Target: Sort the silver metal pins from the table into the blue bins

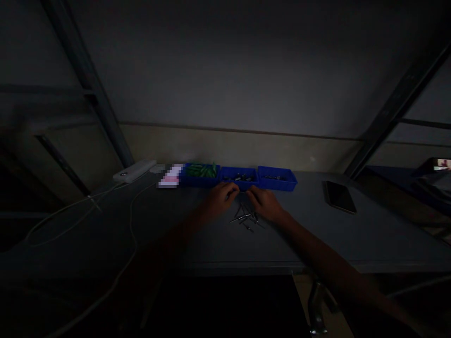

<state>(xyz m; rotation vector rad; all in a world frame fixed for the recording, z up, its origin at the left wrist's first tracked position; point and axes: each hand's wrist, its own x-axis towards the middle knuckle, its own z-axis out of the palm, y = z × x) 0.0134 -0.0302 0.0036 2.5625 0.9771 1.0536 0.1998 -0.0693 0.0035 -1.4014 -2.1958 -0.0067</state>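
My left hand (pixel 224 195) and my right hand (pixel 262 201) are close together in front of the middle blue bin (pixel 225 183). The fingers of both are closed on a thin, shiny piece between them, too small and dark to name. Just below the hands, several thin metal parts (pixel 244 217) lie in a loose pile on the grey table (pixel 211 244). The middle bin holds small dark and metal pieces. Green parts (pixel 200 170) fill the left blue bin (pixel 199 182). A few thin metal pieces lie in the right blue bin (pixel 289 185).
A dark phone (pixel 340 196) lies at the right. At the back left are a white power strip (pixel 135 171) and a blurred pink-and-white item (pixel 170 176). A white cable (pixel 131 216) runs down the left side. The wall stands behind the bins.
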